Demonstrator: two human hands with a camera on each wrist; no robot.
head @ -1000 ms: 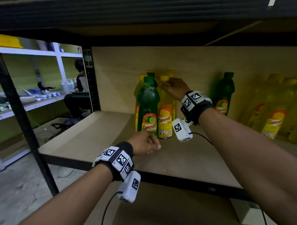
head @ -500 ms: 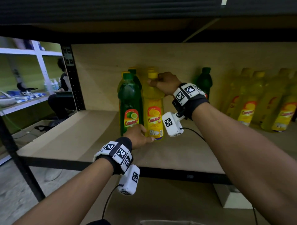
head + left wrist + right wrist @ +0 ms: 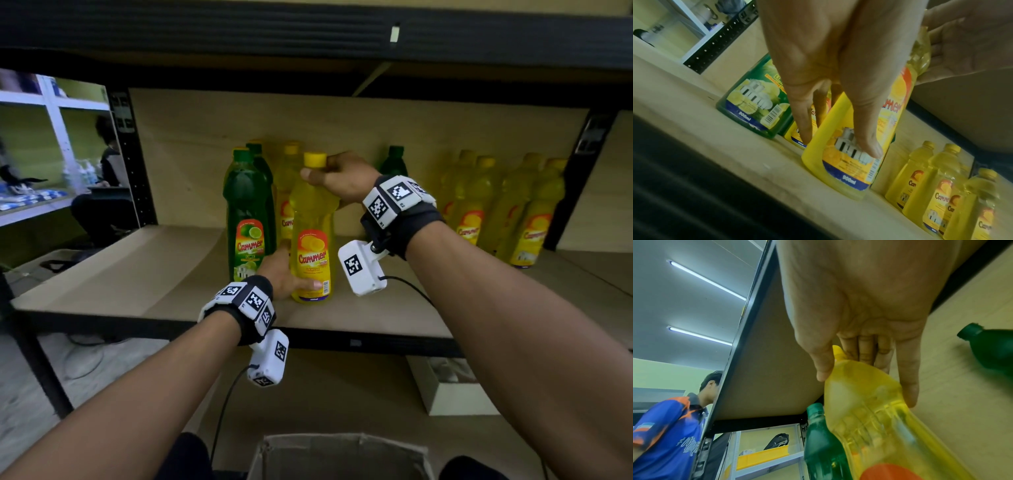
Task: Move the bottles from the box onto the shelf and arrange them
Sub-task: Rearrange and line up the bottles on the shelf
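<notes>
A yellow Cammer bottle point(image 3: 312, 236) point(image 3: 855, 146) point(image 3: 871, 415) stands on the wooden shelf point(image 3: 144, 274), in front of a cluster of bottles. My right hand point(image 3: 337, 174) point(image 3: 863, 353) grips its neck just under the yellow cap. My left hand point(image 3: 287, 270) point(image 3: 836, 97) holds its base, thumb across the front label and fingers behind. A green lime bottle point(image 3: 246, 219) point(image 3: 754, 100) stands just left of it. Behind are more yellow and green bottles. The cardboard box point(image 3: 339, 455) sits open below me.
A row of several yellow bottles point(image 3: 503, 209) point(image 3: 941, 191) fills the shelf's right side, with one green bottle point(image 3: 394, 161) point(image 3: 990, 345) at the back. A black upright point(image 3: 130, 161) bounds the left. A seated person point(image 3: 102, 178) is beyond it. A white box point(image 3: 448, 387) lies under the shelf.
My left hand has moved forward from the shelf's front onto the yellow bottle's base. The bottle, held at the neck by my right hand, has come forward from the cluster.
</notes>
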